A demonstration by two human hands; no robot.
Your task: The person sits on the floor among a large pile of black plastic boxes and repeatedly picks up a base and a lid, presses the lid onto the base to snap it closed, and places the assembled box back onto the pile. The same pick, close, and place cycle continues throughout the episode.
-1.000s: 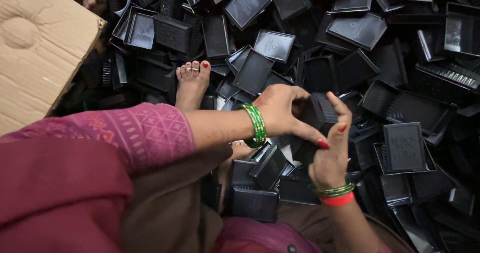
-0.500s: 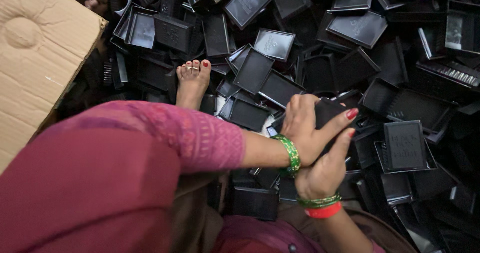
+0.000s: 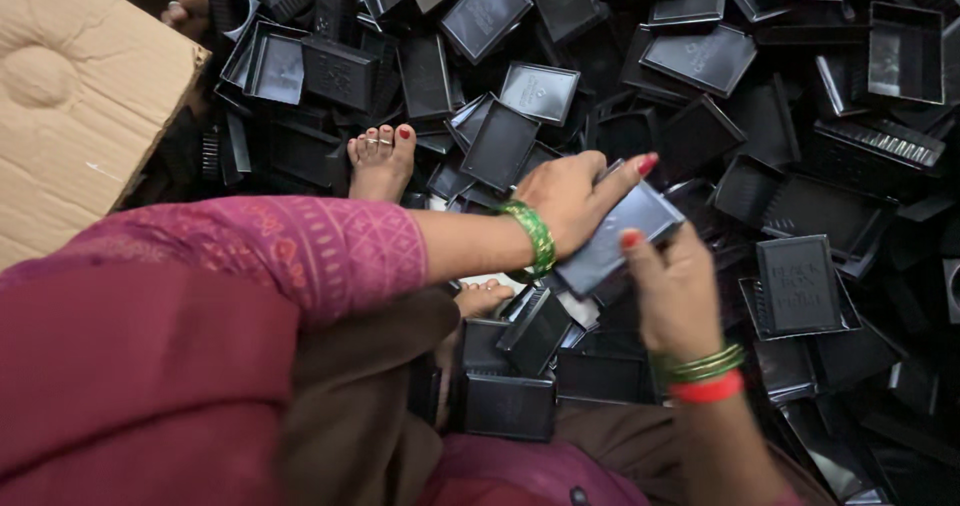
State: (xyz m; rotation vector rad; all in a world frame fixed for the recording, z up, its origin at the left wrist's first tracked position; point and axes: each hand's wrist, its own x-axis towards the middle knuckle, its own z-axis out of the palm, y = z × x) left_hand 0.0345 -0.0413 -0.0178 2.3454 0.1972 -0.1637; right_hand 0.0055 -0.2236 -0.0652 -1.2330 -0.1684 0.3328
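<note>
Hands point(image 3: 575, 201) hold black tray point(image 3: 618, 238) slanting up-right.

Black tray point(image 3: 618, 238) now seemingly flat between both hands point(image 3: 625, 241)

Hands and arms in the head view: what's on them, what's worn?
The left hand has a green bangle at the wrist, red nail polish and a pink patterned sleeve ending near the elbow. The right hand has green bangles above a red one, and red polish too. Its forearm is bare.
</note>
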